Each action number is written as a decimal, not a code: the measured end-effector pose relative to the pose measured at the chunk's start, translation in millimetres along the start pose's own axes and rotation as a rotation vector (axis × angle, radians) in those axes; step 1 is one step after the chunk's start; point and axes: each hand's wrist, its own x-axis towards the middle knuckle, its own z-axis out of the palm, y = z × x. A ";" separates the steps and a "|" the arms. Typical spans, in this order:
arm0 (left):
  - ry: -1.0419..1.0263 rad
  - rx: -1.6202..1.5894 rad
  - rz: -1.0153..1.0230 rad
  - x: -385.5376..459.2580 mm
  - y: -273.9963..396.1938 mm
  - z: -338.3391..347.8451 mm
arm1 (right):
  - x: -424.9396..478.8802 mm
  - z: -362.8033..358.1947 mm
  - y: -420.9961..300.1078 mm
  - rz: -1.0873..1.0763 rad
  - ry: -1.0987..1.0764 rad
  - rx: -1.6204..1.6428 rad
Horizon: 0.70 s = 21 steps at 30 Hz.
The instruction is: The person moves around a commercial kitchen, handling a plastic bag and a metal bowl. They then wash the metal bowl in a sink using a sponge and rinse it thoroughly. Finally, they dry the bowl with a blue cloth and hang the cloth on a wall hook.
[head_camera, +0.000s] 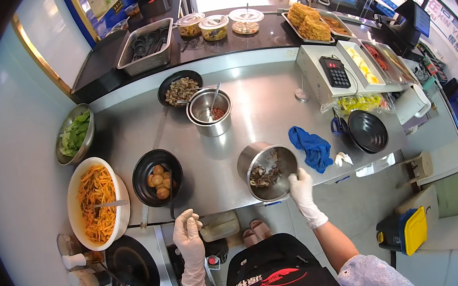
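My right hand, in a pale disposable glove, grips the rim of a deep stainless steel pot. The pot is tilted towards me, with dark, chopped food on its bottom and wall. My left hand, gloved too, is raised at the counter's front edge with its fingers bent and nothing seen in them. Just beyond it is a black bowl of round brown balls or eggs, with a black ladle or spoon handle across its right side. A blue cloth lies right of the pot.
A white tub of shredded orange vegetables and a metal bowl of green leaves stand left. Nested steel pots and a black bowl of diced food are farther back. Stacked black bowls, blue-handled scissors and food trays are right.
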 end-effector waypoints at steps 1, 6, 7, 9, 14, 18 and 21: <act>-0.023 0.005 -0.012 -1.0 -2.8 1.5 | -2.0 5.9 3.9 -0.077 0.043 -0.120; -0.068 0.051 -0.085 0.3 -14.5 5.0 | 1.0 16.1 -2.4 0.028 0.028 0.158; -0.070 0.058 -0.109 -0.3 -17.6 4.3 | -0.5 15.8 -9.7 0.021 0.030 0.168; -0.105 0.090 -0.118 2.1 -19.1 9.6 | -2.2 17.4 -12.8 -0.018 0.050 0.068; -0.203 0.085 -0.147 13.2 -27.0 39.8 | -14.6 15.3 -28.3 -0.048 0.056 -0.087; -0.211 0.007 -0.171 22.7 -25.6 60.8 | -27.9 19.7 -38.5 -0.088 0.023 -0.108; -0.224 -0.038 -0.187 30.0 -19.2 71.2 | -37.6 20.8 -46.2 -0.084 -0.003 -0.091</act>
